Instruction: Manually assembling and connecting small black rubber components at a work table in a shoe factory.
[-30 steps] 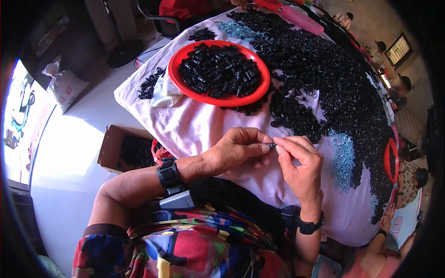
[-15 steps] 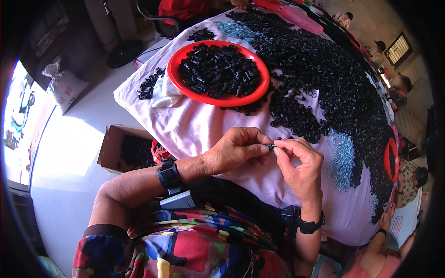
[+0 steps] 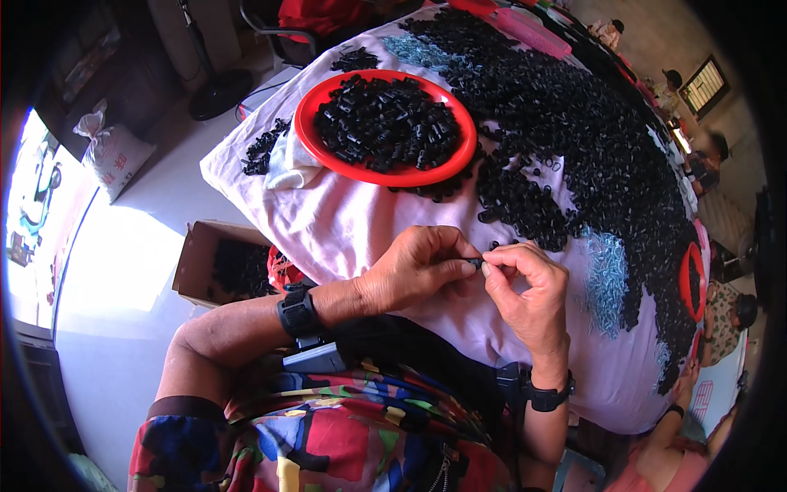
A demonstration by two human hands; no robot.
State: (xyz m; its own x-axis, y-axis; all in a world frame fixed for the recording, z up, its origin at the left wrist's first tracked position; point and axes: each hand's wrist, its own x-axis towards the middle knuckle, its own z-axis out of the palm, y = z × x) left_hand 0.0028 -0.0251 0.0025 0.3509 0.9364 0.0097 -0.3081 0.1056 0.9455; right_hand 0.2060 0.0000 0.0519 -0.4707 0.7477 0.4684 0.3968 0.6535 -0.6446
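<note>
Over the pink cloth, my two hands meet with a small black plastic part (image 3: 475,263) between their fingertips. My left hand (image 3: 422,261) pinches it between thumb and forefinger. Thumb and forefinger of my right hand (image 3: 529,287) are closed at its other end; whether they also hold some tiny piece is hidden. Beyond my hands spreads a big heap of black plastic parts (image 3: 566,123). A pile of thin light-blue pieces (image 3: 605,283) lies to the right of my right hand. Farther off, a red plastic basin (image 3: 305,123) holds many black parts.
The pink cloth (image 3: 361,230) covers the table. A cardboard box (image 3: 193,261) with black parts stands low at the left. Near the far edge lies a pink basket (image 3: 533,33); a second red basin (image 3: 693,283) is at the right. Other people sit along the right side.
My hands stay nearly in place, fingertips together. My right hand has shifted very slightly to the left, and the black part shows less between the fingers.
</note>
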